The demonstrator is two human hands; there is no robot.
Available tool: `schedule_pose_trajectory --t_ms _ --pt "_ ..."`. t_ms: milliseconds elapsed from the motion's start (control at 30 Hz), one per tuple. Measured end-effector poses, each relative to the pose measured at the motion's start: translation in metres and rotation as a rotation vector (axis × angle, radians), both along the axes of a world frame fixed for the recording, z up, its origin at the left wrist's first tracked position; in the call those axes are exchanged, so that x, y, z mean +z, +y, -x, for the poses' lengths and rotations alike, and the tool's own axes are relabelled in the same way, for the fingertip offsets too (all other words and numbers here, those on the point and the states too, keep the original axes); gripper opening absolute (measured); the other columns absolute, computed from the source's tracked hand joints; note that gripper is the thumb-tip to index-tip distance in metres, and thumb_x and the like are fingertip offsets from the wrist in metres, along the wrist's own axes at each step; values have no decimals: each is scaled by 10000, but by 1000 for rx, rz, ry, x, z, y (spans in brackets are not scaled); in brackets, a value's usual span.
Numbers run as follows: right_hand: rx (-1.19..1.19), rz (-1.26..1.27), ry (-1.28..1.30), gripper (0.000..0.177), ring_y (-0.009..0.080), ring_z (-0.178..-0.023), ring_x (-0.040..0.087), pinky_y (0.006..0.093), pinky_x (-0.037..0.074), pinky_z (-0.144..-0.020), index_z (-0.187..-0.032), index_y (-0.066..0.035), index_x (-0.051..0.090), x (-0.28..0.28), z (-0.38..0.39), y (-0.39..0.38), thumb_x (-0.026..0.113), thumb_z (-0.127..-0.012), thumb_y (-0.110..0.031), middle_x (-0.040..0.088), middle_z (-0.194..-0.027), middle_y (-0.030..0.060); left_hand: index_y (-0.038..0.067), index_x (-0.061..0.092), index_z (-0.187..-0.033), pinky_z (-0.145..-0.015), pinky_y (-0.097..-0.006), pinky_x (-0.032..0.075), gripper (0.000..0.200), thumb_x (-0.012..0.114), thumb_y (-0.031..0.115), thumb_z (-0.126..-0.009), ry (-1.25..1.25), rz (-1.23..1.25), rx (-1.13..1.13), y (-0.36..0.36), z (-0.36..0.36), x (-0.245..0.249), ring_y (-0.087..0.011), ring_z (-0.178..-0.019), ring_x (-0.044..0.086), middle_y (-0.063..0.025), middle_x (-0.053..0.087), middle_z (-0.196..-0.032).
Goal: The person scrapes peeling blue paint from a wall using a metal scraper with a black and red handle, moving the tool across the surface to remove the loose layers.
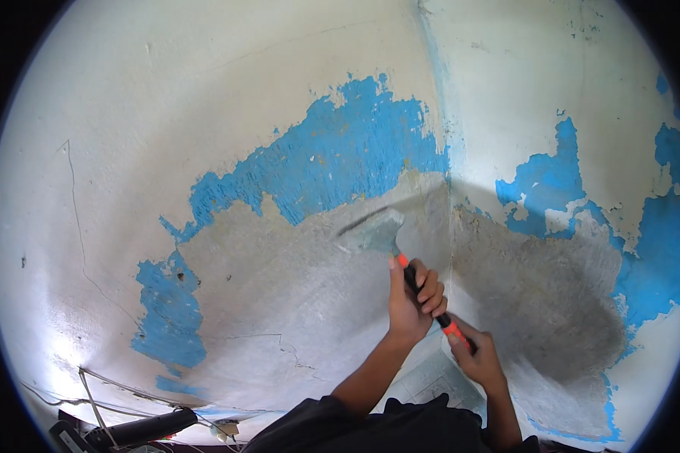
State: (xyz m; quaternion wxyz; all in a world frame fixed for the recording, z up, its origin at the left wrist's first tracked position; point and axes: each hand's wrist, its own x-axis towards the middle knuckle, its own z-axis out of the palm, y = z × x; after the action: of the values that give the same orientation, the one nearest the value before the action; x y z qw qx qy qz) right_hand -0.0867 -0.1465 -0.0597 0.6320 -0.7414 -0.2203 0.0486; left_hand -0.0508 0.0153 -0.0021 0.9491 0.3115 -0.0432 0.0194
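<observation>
Left hand, right hand both gripping orange-black-handled metal scraper mid-stroke; next pass likely needs blade under blue paint patch above scraper.

1. Noted white top coat on the wall, marked by thin dark hairline cracks at the left.
2. Recorded bright blue paint in ragged-edged patches under the white, flecked with small pale spots; further blue patches on the adjoining face at the right.
3. Found dull grey bare plaster below the blue, mottled lighter and darker.
4. Logged scraper: grey blade, dusted pale; black handle with orange bands.
5. Observed dark, near-black sleeve at the bottom edge.
6. Observed black cylindrical object at lower left, beside whitish cables.
</observation>
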Motion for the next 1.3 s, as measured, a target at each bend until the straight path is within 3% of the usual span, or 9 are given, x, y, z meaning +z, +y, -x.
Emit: schedule_pose_trajectory --t_ms 133,167,267,467,700,933,1200,1300 --pt "-15 -10 -19 385 58 -547 405 250 365 -511 -1279 -20 587 -6 0 9 602 -929 -180 421 -575 20 161 357 -725 -392 -247 273 474 360 546 -1003 77 -137 -3 6 -3 2 -77 -404 260 49 268 -532" --pt "-17 0 -27 388 59 -549 404 249 364 -511 -1281 -20 585 7 -4 9 604 -929 -183 421 -575 21 163 352 -698 -391 -248 267 433 428 451 -1012 74 -204 7 7 -6 13 -78 -397 259 48 260 -515" --pt "-18 8 3 397 60 -559 405 246 364 -514 -1279 -13 585 15 -10 4 613 -927 -194 422 -580 20 169 341 -668 -389 -253 262 427 458 395 -1011 96 -222 -27 6 -12 34 -77 -389 254 50 255 -499" --pt "-44 -24 1 406 59 -568 404 245 373 -524 -1284 -12 581 -18 -1 2 618 -927 -201 437 -586 20 176 334 -640 -384 -260 258 433 450 364 -1013 197 -196 -37 3 -9 -6 -72 -379 238 57 248 -485" --pt "-33 -61 -34 390 57 -579 418 249 391 -536 -1279 -31 592 26 -15 15 623 -926 -193 470 -608 28 186 338 -625 -377 -264 252 442 457 370 -1008 -2 -272 -33 15 -19 55 -72 -372 249 57 246 -477" --pt "-33 -72 80 400 60 -577 413 251 389 -536 -1287 -28 584 -33 2 14 617 -930 -206 468 -611 30 172 324 -615 -399 -269 268 457 472 350 -1009 240 -267 -46 8 -9 -3 -81 -388 274 52 259 -485" --pt "-37 -87 -10 411 62 -564 411 240 376 -536 -1307 -32 571 19 -17 19 600 -939 -214 472 -604 19 169 344 -645 -417 -281 298 427 485 357 -1002 14 -336 -37 16 -21 55 -80 -399 281 56 262 -491" --pt "-28 -85 45 420 57 -573 416 234 372 -540 -1316 -34 564 -14 -9 15 598 -942 -221 479 -613 -2 172 336 -637 -425 -278 309 434 496 353 -997 132 -300 -67 14 -17 17 -82 -405 289 54 256 -491"
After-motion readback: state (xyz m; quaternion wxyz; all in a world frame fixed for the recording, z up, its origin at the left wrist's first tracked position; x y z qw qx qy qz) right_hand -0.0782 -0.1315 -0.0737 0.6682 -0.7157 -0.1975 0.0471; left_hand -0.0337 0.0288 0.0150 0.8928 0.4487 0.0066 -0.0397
